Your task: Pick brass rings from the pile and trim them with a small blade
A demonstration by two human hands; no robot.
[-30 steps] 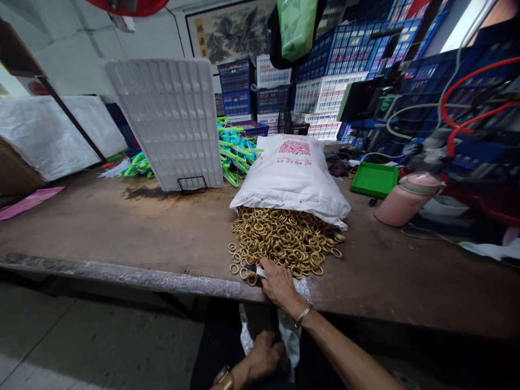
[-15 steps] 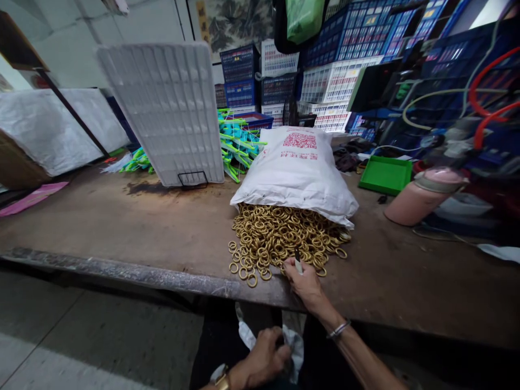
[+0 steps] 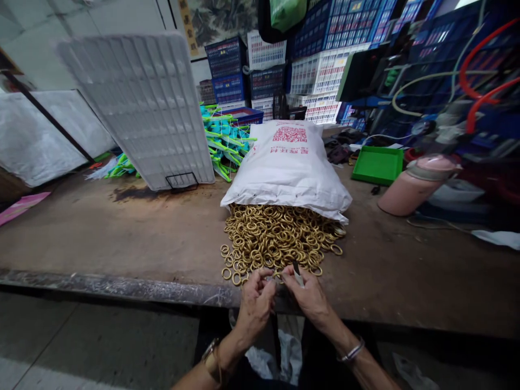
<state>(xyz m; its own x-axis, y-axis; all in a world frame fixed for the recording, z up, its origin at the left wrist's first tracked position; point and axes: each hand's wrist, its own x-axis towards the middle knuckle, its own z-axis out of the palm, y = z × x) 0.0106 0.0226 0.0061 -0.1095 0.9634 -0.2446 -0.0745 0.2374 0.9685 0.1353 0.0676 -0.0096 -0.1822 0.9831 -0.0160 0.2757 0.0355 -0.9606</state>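
Gold rings (image 3: 280, 238) are heaped at 12 o'clock from both hands, right hand (image 3: 309, 295) pinching some dark-tipped tool (image 3: 299, 276), left hand (image 3: 255, 303) now raised at its 9 o'clock, grip honestly too blurry to call.

Left hand (image 3: 255, 306): at front edge of table (image 3: 101, 233), fingers curled; we cannot tell whether it grips anything.
Right hand (image 3: 311, 297): just beside left hand; we see small tool (image 3: 298, 277) held, dark tip up.
Gold rings (image 3: 276, 238): heaped ahead of both hands, at near end of white sack (image 3: 284, 173).
Left: ribbed panel (image 3: 138, 108), tilted.
Right: green tray (image 3: 377, 164), pink bottle (image 3: 412, 187).
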